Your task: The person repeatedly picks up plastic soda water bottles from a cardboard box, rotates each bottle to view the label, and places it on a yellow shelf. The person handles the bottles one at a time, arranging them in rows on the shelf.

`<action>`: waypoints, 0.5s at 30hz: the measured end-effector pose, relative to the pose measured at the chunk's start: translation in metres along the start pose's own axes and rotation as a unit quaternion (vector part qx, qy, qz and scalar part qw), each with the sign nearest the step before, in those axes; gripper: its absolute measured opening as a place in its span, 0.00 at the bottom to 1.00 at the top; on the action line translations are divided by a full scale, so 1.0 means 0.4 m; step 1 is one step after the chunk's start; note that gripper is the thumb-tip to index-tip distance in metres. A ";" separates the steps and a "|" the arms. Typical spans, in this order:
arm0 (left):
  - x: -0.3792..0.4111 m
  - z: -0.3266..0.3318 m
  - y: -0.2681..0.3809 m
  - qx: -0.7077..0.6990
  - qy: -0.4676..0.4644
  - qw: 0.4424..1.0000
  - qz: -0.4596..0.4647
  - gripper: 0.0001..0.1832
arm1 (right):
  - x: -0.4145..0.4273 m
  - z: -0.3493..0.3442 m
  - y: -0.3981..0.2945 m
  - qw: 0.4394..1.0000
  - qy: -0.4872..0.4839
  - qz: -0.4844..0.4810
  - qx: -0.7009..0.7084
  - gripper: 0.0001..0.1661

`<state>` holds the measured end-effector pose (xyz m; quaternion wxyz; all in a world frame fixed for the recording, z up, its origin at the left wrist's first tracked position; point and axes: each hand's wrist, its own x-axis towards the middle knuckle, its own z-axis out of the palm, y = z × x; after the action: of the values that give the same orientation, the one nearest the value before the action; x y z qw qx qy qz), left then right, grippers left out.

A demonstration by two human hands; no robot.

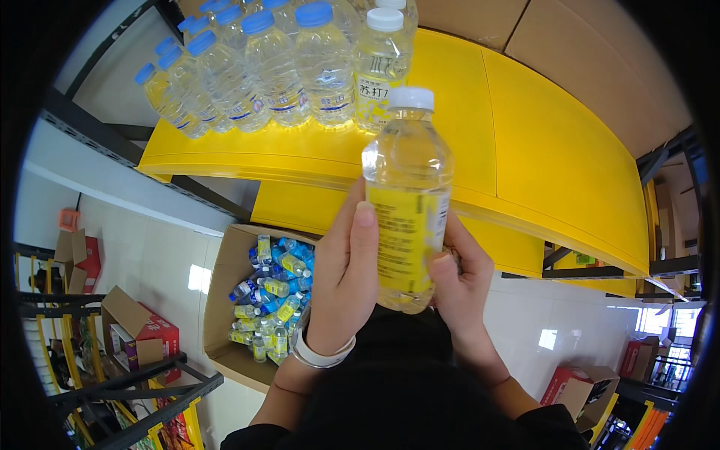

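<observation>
Upright between both my hands is a clear plastic bottle (pixel 409 225) with a white cap and a yellow label bearing writing. My left hand (pixel 349 270) grips its left side, the thumb along the label; a white band is on that wrist. My right hand (pixel 462 275) holds the lower right side, its fingers partly hidden behind the bottle. Just behind stands a similar white-capped bottle (pixel 382 73) on the yellow shelf (pixel 450 146). To its left are several rows of clear bottles with blue caps (pixel 329 67).
A large open cardboard box (pixel 225 304) with many small bottles stands at lower left. Red-and-brown cartons (pixel 154 337) and dark metal racking (pixel 129 388) lie beyond it. Another open carton (pixel 579 388) is at lower right. Cardboard (pixel 596 67) borders the shelf's back.
</observation>
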<state>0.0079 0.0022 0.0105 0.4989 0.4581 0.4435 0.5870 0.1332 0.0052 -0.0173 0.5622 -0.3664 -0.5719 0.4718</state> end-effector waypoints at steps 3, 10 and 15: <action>-0.010 0.012 -0.004 -0.055 0.015 0.998 0.004 0.20 | 0.008 -0.005 -0.006 0.987 -0.010 -0.073 -0.145 0.29; -0.019 0.001 -0.012 -0.185 0.026 0.978 -0.088 0.21 | 0.009 -0.021 -0.002 0.977 -0.047 -0.113 -0.176 0.25; -0.024 0.009 0.012 -0.235 0.038 0.966 -0.097 0.24 | -0.002 -0.015 0.012 0.997 -0.064 0.041 0.021 0.27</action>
<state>0.0113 -0.0075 0.0149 0.6299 0.2600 0.3542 0.6405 0.1385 0.0068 -0.0226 0.5120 -0.3471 -0.5810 0.5289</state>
